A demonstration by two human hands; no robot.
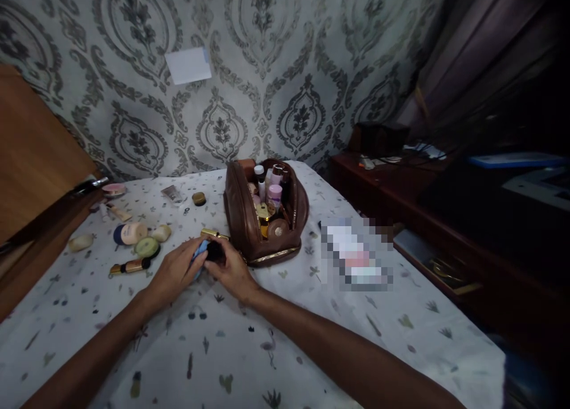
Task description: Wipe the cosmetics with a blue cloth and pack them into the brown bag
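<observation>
In front of the brown makeup bag (240, 219) my two hands meet over the cloth. My left hand (178, 265) is closed on a small light-blue cloth (200, 258), pressed against a dark round item (215, 251). My right hand (235, 273) grips that dark item from the other side; its exact kind is unclear. A gold tube (214, 235) lies just beyond my fingers, beside the bag. The bag stands unzipped, holding several bottles, a pink-lidded jar (275, 194) and a round brown compact (278, 230).
Left of my hands lie a blue-capped bottle (130, 234), a green round container (146, 247), a gold-and-black tube (130, 267) and a pink compact (114, 189). Farther back are a small jar (198, 199) and a squeeze tube (173, 194). A blurred-out phone-like object (356, 254) lies right.
</observation>
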